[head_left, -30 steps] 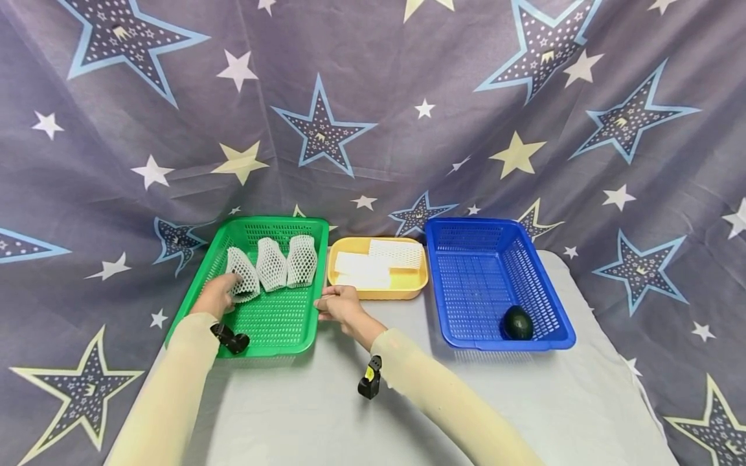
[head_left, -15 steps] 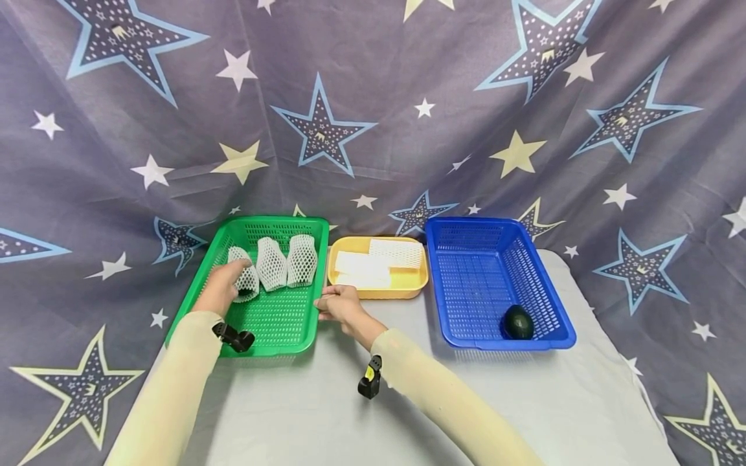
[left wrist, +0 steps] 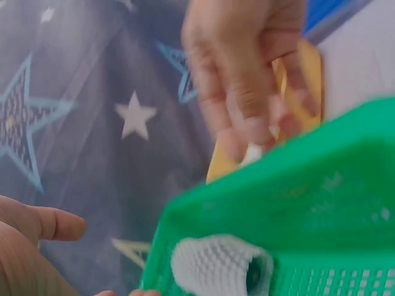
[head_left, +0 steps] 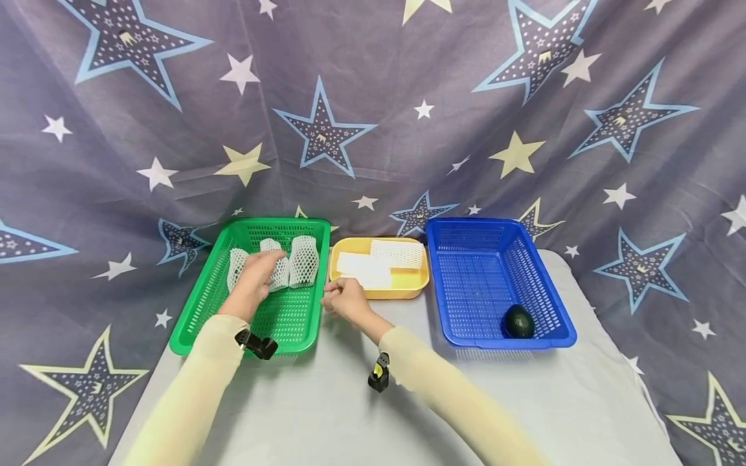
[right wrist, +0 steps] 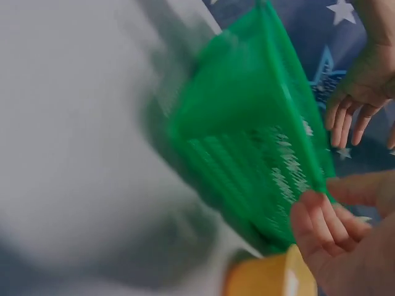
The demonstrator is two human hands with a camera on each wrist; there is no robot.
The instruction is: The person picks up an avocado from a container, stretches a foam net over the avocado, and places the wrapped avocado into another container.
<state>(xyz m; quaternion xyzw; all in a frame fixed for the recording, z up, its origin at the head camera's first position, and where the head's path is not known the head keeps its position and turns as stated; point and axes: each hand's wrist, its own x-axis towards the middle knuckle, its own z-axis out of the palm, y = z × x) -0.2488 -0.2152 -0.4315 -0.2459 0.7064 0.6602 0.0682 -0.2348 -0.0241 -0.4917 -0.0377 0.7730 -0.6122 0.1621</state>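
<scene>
My left hand (head_left: pixel 254 279) hovers over the green basket (head_left: pixel 289 336), thumb apart from the fingers and nothing held. Beneath and beside it lie white foam net sleeves: one at the left (head_left: pixel 236 264), a middle one (head_left: pixel 281 275) partly covered by the hand, and one at the right (head_left: pixel 304 260). Something dark shows through the mesh and at one sleeve's mouth in the left wrist view. Just outside the basket's right rim is my right hand (head_left: pixel 348 299), its fingers loosely bent; in the right wrist view its fingertips (right wrist: pixel 311 203) lie close to the rim.
A yellow tray (head_left: pixel 408 292) with flat white foam nets stands between the baskets. The blue basket (head_left: pixel 440 291) at the right holds a dark green oval fruit, like an avocado (head_left: pixel 518 322). A star-printed curtain (head_left: pixel 373 97) hangs behind the white-covered table (head_left: pixel 326 414).
My left hand has lifted off the leftmost sleeve and moved right, over the middle one. My right hand has shifted slightly up and right, off the basket's rim.
</scene>
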